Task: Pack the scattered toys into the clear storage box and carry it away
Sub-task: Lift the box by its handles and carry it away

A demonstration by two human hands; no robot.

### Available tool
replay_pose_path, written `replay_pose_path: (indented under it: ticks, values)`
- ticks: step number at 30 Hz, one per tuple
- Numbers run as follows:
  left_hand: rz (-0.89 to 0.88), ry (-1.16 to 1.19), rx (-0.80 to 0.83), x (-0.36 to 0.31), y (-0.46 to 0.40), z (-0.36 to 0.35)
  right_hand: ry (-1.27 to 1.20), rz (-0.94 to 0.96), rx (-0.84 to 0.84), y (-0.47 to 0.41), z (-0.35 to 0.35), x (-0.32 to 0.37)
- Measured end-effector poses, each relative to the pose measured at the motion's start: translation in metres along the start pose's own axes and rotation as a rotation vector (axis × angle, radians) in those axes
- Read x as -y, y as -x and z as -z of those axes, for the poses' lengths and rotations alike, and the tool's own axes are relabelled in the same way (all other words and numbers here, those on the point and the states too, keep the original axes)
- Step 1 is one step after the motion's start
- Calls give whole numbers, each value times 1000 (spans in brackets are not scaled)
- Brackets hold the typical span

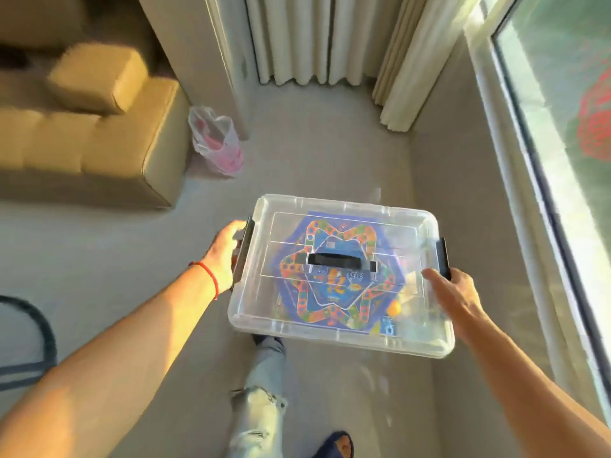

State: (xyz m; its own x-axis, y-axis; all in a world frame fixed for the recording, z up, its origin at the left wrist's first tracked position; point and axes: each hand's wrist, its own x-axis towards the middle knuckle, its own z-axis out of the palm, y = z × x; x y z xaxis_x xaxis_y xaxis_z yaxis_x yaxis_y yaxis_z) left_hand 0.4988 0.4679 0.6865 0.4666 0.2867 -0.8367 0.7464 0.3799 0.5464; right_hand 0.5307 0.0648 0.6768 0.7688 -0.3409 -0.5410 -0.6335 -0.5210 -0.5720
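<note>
Single head-worn wide-angle view, looking forward and down, close over floor point(330, 153)

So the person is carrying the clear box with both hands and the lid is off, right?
Not quite. The head view shows the lid is on the clear box, its black handle on top, with the colourful game board showing through it. The rest is right: the left hand grips the left side and the right hand holds the right side, with the box lifted above the floor.

No text is legible; the game board point(334, 276) inside the clear storage box point(413, 338) carries only blurred markings.
</note>
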Motion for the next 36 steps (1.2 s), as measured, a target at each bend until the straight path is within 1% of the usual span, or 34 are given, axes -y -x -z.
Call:
replay_pose_path:
  ticks: [3, 6, 8, 10, 12, 14, 19, 24, 27, 29, 31, 33, 35, 36]
  values:
    - [10, 13, 73, -73, -5, 16, 16, 43, -17, -20, -12, 91]
    - [1, 1, 99, -158, -35, 28, 39, 63, -27, -44, -33, 173]
    - [-12, -13, 109, -204, -57, 33, 64, 69, -32, -60, -47, 222]
    - [-64, -23, 102, -256, -75, 35, 44, 70, -14, -83, -61, 268]
    - [-98, -19, 60, -301, -100, 31, 30, 85, -17, -115, -73, 305]
    - [-86, -35, 58, -344, -125, 25, -1, 76, 9, -150, -85, 347]
    - [-54, -52, -25, -445, -192, -11, 7, 95, 102, -272, -112, 453]
    - [14, 61, -100, -529, -249, -62, 57, 145, 203, -400, -125, 581]
    - [71, 153, -144, -580, -279, -82, 155, 189, 204, -451, -124, 669]
    - [73, 197, -167, -623, -299, -92, 204, 245, 198, -487, -127, 733]
    - [108, 177, -185, -661, -331, -93, 273, 322, 182, -523, -139, 795]
    - [186, 104, -119, -697, -366, -91, 324, 364, 182, -556, -159, 851]
    - [245, 107, -24, -732, -405, -91, 416, 394, 156, -588, -181, 894]
    - [272, 112, -8, -750, -419, -95, 449, 404, 151, -604, -193, 911]
